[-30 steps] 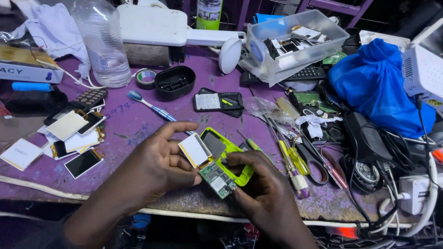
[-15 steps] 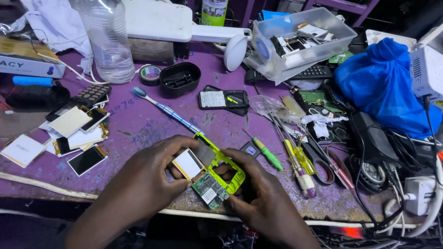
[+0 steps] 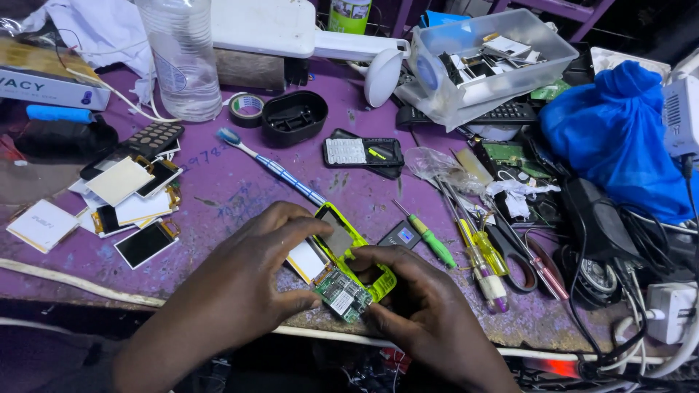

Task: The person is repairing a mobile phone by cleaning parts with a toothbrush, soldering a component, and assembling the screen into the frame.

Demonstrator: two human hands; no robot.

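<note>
Both my hands hold a small opened phone over the near edge of a purple worktable (image 3: 218,193). Its yellow-green frame (image 3: 357,244) is tilted, with a green circuit board (image 3: 342,295) and a small white screen panel (image 3: 306,260) half out of it. My left hand (image 3: 240,280) grips the frame and screen panel from the left. My right hand (image 3: 429,313) pinches the frame's lower right end and the board.
Loose screens and flat panels (image 3: 131,196) lie at the left. A toothbrush (image 3: 273,167), screwdrivers (image 3: 429,236), scissors (image 3: 524,255), a black phone back (image 3: 364,154), a water bottle (image 3: 182,58), a clear parts bin (image 3: 495,54), a blue bag (image 3: 619,138) and cables crowd the table.
The view has shifted slightly. My hands have turned the yellow-green frame and drawn the circuit board and screen panel a little further out of it.
</note>
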